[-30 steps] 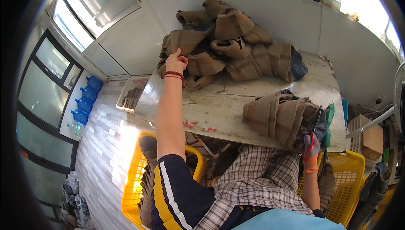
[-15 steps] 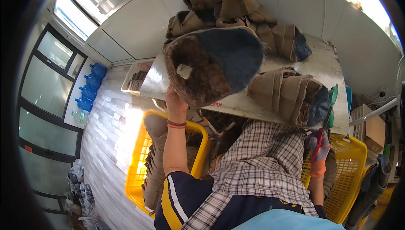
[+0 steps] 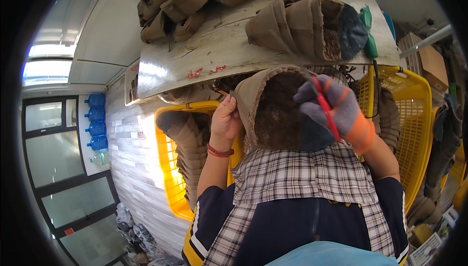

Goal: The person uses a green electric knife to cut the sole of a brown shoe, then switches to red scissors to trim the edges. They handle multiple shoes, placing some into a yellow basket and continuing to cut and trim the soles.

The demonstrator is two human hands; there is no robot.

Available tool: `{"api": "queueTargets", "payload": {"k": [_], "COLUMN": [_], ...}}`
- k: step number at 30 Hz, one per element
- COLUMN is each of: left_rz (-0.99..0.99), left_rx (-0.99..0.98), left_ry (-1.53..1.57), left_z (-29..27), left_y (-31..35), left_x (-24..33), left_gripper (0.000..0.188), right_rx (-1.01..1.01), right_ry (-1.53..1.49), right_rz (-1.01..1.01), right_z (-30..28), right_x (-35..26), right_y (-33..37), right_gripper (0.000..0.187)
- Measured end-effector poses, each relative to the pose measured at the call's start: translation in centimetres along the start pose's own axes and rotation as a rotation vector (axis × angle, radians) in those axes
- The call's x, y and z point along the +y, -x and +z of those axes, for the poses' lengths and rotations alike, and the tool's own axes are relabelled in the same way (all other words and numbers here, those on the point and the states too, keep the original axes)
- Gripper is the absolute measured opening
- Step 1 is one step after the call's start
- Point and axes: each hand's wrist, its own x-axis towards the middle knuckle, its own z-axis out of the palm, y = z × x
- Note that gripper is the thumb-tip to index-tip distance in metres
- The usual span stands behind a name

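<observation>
A tube-shaped piece of brown fabric with dark plush lining (image 3: 280, 105) is at the middle of the frame, held up before the checked cloth apron (image 3: 282, 173), its wide mouth facing the camera. The bare left hand (image 3: 225, 122) pinches its outer left edge between thumb and fingers. The right hand (image 3: 342, 107), in a grey knitted glove with an orange cuff, is closed on the red-handled scissors (image 3: 324, 102) at the right of that mouth. The hands are apart, one on each side of the piece; whether the gloved fingers touch the lining, I cannot tell. The blades are blurred, so their opening cannot be read.

The step in hand looks like steadying the piece while the scissors are brought to its rim. From here, a clean cut would call for the left hand to keep the edge taut and clear of the blades, and for the right to line them up with the rim. On the pale wood-patterned worktop (image 3: 214, 54), a nested stack of similar brown tubes (image 3: 285, 29) lies at the upper right, and a loose pile of brown tubes (image 3: 185, 5) at the upper left.
</observation>
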Motion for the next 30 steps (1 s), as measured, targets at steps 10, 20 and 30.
{"api": "queueTargets", "payload": {"k": [10,20,30], "left_rz": [-0.060,-0.151,-0.159], "left_rx": [0.174,0.174,0.126], "left_ry": [0.239,0.261,0.311], "left_z": [-3.5,-2.6,-0.9], "left_y": [-1.1,-2.8,-2.6], "left_x": [-5.5,-7.2,-8.1], "left_gripper": [0.031,0.032,0.031], "right_rx": [-0.028,0.366,0.181], "right_ry": [0.592,0.442,1.137], "right_rz": [0.395,0.103,0.065], "right_z": [2.3,0.9,-4.8], "right_x": [6.9,7.6,5.1], "right_y": [-1.5,-0.4,4.4], "right_gripper": [0.042,0.032,0.042]}}
